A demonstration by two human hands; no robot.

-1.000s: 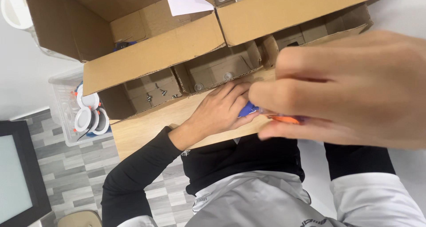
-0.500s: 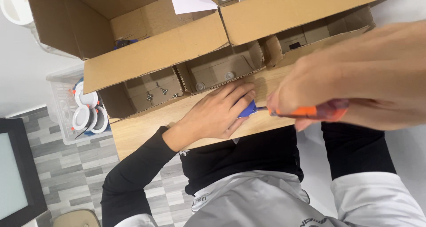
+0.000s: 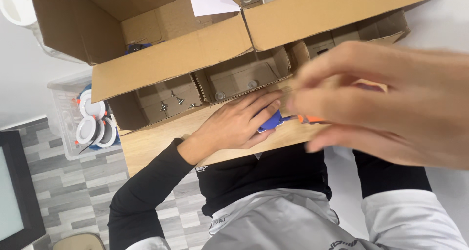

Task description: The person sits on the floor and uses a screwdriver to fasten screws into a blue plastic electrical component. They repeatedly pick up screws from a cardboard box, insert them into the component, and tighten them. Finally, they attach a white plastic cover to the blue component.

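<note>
My left hand point(image 3: 234, 125), in a black sleeve, rests flat on a small blue part point(image 3: 269, 120) and pins it to a wooden board point(image 3: 161, 142) across my lap. My right hand point(image 3: 391, 98) is close to the camera, large and blurred. Its fingers are closed on an orange-handled tool point(image 3: 310, 118), whose tip points at the blue part beside my left fingertips. Most of the tool is hidden by the hand.
Open cardboard boxes point(image 3: 171, 59) stand beyond the board; one compartment holds several screws point(image 3: 176, 102). A clear plastic bin point(image 3: 61, 108) at left holds round white lamps point(image 3: 90, 125). A dark monitor point(image 3: 14, 191) sits at lower left, with grey tiled floor below.
My right hand has shifted up and left with the orange tool and is now motion-blurred. My left hand has stayed on the blue part.
</note>
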